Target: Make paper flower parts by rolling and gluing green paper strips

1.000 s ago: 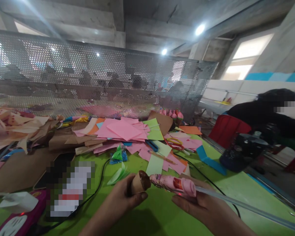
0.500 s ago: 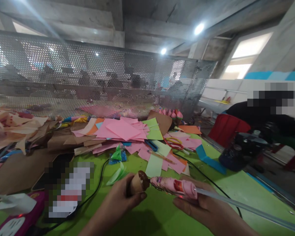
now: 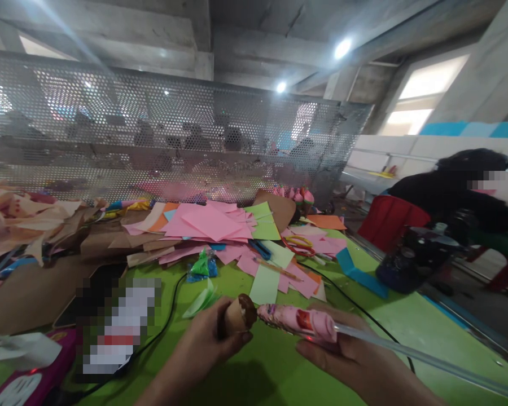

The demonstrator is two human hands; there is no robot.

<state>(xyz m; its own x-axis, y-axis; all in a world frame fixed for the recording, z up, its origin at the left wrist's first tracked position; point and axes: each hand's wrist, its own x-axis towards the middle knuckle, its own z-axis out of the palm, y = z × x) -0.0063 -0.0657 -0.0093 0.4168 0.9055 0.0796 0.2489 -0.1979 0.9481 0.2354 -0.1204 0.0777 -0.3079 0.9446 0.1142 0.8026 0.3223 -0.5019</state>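
My left hand (image 3: 203, 349) is closed round a small brown paper cone (image 3: 237, 314) with a dark rim, held over the green table (image 3: 275, 366). My right hand (image 3: 355, 366) grips a pink glue gun (image 3: 298, 320) with a clear glue stick (image 3: 410, 355) trailing out to the right. The gun's nozzle touches the cone's open end.
Pink, green and orange paper sheets (image 3: 220, 225) pile up at the table's middle, with red scissors (image 3: 298, 245) and brown card (image 3: 29, 287) at left. A black cable (image 3: 156, 332) crosses the table. A perforated metal screen (image 3: 152, 129) stands behind. A person in black (image 3: 452, 194) sits at right.
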